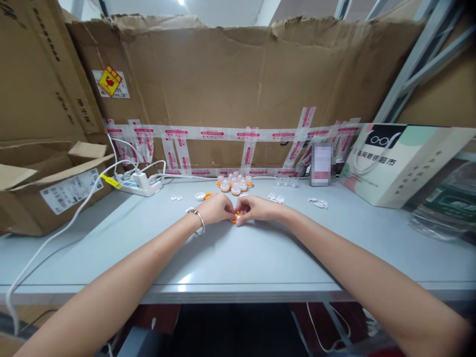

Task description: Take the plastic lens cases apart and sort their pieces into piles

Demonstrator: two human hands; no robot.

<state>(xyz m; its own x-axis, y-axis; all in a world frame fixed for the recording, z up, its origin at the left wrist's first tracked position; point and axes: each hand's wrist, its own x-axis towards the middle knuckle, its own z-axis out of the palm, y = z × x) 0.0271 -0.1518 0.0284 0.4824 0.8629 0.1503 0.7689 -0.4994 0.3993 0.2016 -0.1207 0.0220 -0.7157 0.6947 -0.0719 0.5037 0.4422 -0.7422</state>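
Note:
Near the middle of the grey table (pixel 238 258), my left hand (pixel 218 208) and my right hand (pixel 253 208) meet around a small orange piece (pixel 236 218) with a pale top. The fingertips of both hands are closed on it from either side. Just behind my hands stands a cluster of orange-based pieces with clear tops (pixel 235 182). A white ring (pixel 200 196) and an orange ring (pixel 208 196) lie left of the cluster, partly behind my left hand. Two small white discs (pixel 176 198) are further left.
White parts (pixel 275 198), clear caps (pixel 285 182) and more white pieces (pixel 318 203) lie to the right. A phone (pixel 322 166), a paper bag (pixel 394 163) and a water bottle (pixel 446 203) stand beyond. At left are a power strip (pixel 145 187) and an open cardboard box (pixel 44 193).

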